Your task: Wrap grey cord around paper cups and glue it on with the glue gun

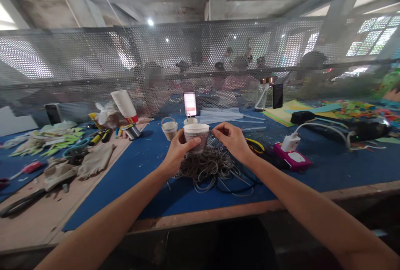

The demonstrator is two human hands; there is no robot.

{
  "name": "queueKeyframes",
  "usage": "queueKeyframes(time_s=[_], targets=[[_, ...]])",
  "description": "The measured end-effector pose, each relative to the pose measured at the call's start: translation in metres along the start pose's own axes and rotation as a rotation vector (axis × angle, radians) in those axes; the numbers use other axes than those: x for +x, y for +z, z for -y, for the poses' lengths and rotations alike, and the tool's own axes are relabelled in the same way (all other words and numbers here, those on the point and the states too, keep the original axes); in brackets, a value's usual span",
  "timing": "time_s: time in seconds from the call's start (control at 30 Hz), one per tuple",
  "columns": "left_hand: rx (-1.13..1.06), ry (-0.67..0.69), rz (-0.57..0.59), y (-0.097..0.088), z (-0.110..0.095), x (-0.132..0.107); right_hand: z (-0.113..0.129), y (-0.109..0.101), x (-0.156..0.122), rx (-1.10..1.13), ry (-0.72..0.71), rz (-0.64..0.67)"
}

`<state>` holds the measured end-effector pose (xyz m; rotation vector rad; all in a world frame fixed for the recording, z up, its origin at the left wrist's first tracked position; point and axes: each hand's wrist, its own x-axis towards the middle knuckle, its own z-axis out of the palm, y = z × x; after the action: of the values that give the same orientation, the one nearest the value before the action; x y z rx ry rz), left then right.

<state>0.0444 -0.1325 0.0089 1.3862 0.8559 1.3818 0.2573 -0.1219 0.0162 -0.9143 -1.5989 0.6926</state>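
My left hand point(182, 148) is closed around a paper cup point(196, 136) with a white rim and a greyish, cord-like covering on its side. Just right of the rim, the fingertips of my right hand point(231, 140) are pinched together; what they hold, if anything, is too small to make out. Below both hands lies a tangled heap of grey cord point(206, 166). Behind the held cup are a small cup with an arched handle point(169, 130) and another pale cup point(190, 121), partly hidden.
A stack of paper cups point(123, 104), a metal tin point(131, 131), work gloves point(95, 162) and scissors are on the left. On the right are a purple power adapter point(293, 156), a glue gun point(303, 118) and coloured sheets. A lit phone point(189, 104) stands before a perforated metal screen point(200, 53).
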Motion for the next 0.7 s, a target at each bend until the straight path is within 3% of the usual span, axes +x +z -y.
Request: queueKeyframes(time_s=[0.7], targets=[[-0.033,-0.014,0.017,-0.0001,0.0000,-0.0003,-0.0012,-0.0001,0.0019,0.000,0.012,0.004]])
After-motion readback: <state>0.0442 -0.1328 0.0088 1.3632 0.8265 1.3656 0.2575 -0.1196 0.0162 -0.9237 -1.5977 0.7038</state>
